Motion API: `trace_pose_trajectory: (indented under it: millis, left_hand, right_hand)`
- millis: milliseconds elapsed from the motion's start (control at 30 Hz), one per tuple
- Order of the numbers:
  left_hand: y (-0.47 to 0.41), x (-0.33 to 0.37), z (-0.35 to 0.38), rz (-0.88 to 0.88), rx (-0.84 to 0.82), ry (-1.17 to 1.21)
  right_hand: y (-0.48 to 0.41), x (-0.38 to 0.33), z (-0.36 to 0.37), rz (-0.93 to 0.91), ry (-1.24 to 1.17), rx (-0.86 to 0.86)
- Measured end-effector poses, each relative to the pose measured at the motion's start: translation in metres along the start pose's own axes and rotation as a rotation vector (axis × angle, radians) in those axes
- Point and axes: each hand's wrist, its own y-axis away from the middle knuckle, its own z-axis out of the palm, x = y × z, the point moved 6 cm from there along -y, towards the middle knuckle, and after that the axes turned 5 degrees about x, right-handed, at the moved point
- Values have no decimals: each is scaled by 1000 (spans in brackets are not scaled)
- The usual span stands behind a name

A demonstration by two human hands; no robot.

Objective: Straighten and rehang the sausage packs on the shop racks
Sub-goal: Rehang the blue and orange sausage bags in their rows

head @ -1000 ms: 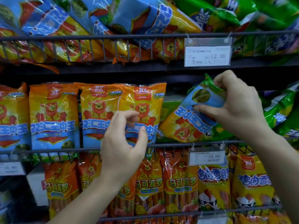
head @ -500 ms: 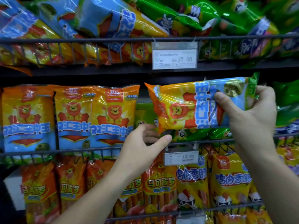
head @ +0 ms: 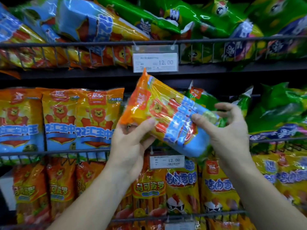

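Observation:
An orange, yellow and blue sausage pack with a lion picture (head: 167,113) is held tilted in front of the middle rack, its orange top end pointing up-left. My left hand (head: 131,143) grips its lower left edge with thumb on the front. My right hand (head: 227,130) presses its thumb on the blue bottom end, the other fingers spread behind. Three matching lion packs (head: 63,120) stand upright in a row on the middle rack to the left.
Black wire rails (head: 49,152) front each shelf, with price tags (head: 155,62) reading 12.00. Green packs (head: 279,110) lie slumped at right on the middle rack. Mixed blue and green packs are piled on the top rack; orange and yellow packs hang below.
The pack has swung from lying sideways to tilted with its orange end up-left. My left hand has taken hold of it. My right hand has loosened to a thumb press.

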Motion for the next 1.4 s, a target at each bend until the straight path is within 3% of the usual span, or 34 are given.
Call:
trace_pose_trajectory:
  millis: [333, 500, 900, 1167, 1400]
  left_hand:
    - [-3, 32, 18, 213, -28, -136]
    - [-4, 54, 32, 343, -78, -264]
    - [-20, 92, 22, 476, -151, -473]
    - [-32, 96, 2, 573, -81, -616]
    - [-36, 87, -22, 617, 53, -831]
  right_hand:
    - [0, 2, 4, -22, 184, -424]
    - [3, -10, 27, -143, 222, -592]
    - [3, -17, 76, -167, 52, -531]
    - [4, 2, 104, -132, 82, -489]
    - [8, 22, 120, -101, 247, -538]
